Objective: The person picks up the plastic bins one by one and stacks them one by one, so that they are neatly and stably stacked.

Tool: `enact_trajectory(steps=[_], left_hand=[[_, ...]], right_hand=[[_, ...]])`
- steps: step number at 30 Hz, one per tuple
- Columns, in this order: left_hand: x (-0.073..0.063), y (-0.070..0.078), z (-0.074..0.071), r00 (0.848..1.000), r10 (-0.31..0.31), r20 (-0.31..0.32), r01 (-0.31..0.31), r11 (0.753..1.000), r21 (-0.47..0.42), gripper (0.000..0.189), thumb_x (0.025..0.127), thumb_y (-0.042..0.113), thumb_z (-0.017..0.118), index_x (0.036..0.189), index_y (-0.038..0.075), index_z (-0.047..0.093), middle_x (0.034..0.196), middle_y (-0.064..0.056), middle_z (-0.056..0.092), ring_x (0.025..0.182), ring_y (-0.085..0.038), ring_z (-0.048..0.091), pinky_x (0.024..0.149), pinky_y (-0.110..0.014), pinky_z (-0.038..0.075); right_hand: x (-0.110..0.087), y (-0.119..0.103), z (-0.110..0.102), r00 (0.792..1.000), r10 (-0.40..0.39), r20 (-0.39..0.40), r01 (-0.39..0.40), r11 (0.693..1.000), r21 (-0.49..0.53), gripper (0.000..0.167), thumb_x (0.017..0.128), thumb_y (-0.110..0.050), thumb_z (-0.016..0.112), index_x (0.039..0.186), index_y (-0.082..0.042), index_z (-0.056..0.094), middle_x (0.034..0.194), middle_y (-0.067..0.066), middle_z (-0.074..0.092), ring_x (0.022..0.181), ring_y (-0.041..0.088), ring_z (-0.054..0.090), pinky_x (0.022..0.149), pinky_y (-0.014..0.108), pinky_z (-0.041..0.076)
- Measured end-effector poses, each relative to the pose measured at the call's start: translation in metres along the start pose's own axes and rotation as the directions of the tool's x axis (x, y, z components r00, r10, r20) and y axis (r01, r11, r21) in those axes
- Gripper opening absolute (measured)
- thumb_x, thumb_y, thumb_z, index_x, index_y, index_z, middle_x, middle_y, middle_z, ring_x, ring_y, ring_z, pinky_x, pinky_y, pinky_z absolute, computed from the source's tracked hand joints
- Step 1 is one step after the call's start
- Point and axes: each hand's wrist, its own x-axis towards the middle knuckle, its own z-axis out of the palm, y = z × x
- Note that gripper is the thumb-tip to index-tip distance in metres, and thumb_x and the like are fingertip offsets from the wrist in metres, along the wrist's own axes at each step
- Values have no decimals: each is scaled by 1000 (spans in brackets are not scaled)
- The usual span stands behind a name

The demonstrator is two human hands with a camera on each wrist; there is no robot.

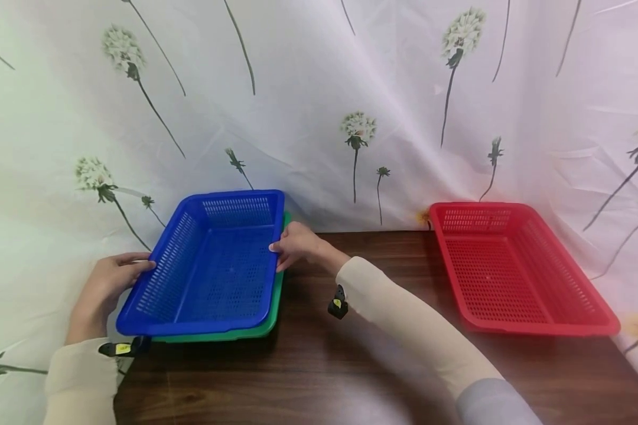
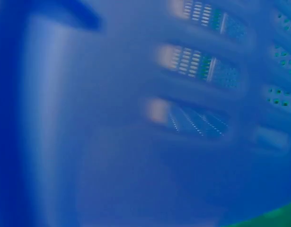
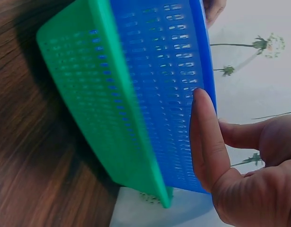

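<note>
A blue slotted plastic basket (image 1: 228, 265) sits inside a green basket (image 1: 234, 335), whose rim shows below it along the front and right. My left hand (image 1: 102, 289) holds the blue basket's left rim, thumb and fingers at the edge. On the opposite side my right hand (image 1: 298, 243) pinches the right rim. Seen from the right wrist, the fingers (image 3: 209, 137) lie along the blue outer wall with the thumb over the rim, and the blue wall rises well above the green rim (image 3: 131, 113). Blurred blue wall (image 2: 112, 151) fills the left wrist view.
A red slotted basket (image 1: 502, 277) stands on the right side of the dark wooden table (image 1: 308, 366). White cloth with dandelion prints (image 1: 319, 88) hangs behind the table and along its sides, close to the baskets.
</note>
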Motion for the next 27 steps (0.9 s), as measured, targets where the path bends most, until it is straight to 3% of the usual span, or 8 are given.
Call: enact_trajectory(steps=[1,3,5,7,15,21,23,27], left_hand=[[1,-2,2,1000,-2,2,2,1000,4,64,111,32,52,152,-15,44,149,-41,50,92,-11,69,88,-39,61],[1,-5,7,1000,-7,7,7,1000,10,64,111,32,52,153,-15,43,150,-42,48,104,-31,71,96,-54,60],[2,-7,12,1000,-3,1,3,1000,27,63,111,32,51,153,-15,43,151,-43,47,119,-48,64,104,-66,54],[3,-10,16,1000,9,-8,-9,999,50,62,111,32,51,151,-16,45,150,-44,47,129,-56,57,108,-71,48],[8,-17,30,998,51,-46,-43,988,148,55,109,27,58,143,-16,55,144,-43,53,128,-60,56,105,-70,50],[10,-18,33,998,56,0,-55,986,158,54,109,23,57,144,-18,51,146,-44,51,129,-60,54,105,-69,50],[10,-19,33,999,41,17,-43,989,142,55,109,23,56,145,-19,49,147,-45,49,130,-60,54,106,-70,50],[12,-21,32,999,3,50,-8,994,113,59,110,25,54,147,-20,45,150,-46,45,134,-60,51,110,-72,47]], right_hand=[[1,2,1,1000,3,-8,-3,1000,-9,28,107,-10,65,85,8,66,76,16,74,69,29,79,72,38,67],[1,6,3,1000,11,-23,-12,1000,-20,26,106,-9,65,88,9,66,78,17,75,68,28,78,74,40,67],[3,11,5,999,21,-35,-22,999,-30,24,106,-9,66,91,10,67,81,18,76,68,27,78,72,39,67],[4,15,7,999,28,-41,-30,998,-47,21,106,-9,66,96,10,68,84,18,76,69,27,78,69,36,67],[10,29,13,996,60,-71,-72,981,-181,21,107,-15,65,108,6,69,89,17,76,74,26,80,74,35,67],[12,36,19,992,-22,-123,-29,917,-398,24,107,-20,67,112,3,70,94,17,78,72,25,79,61,27,63],[13,37,21,991,-30,-129,-24,917,-399,23,107,-19,67,113,4,70,95,17,78,71,25,79,61,27,63],[14,38,23,993,-14,-114,-23,948,-316,21,106,-12,66,115,7,69,93,18,78,71,24,80,65,30,65]])
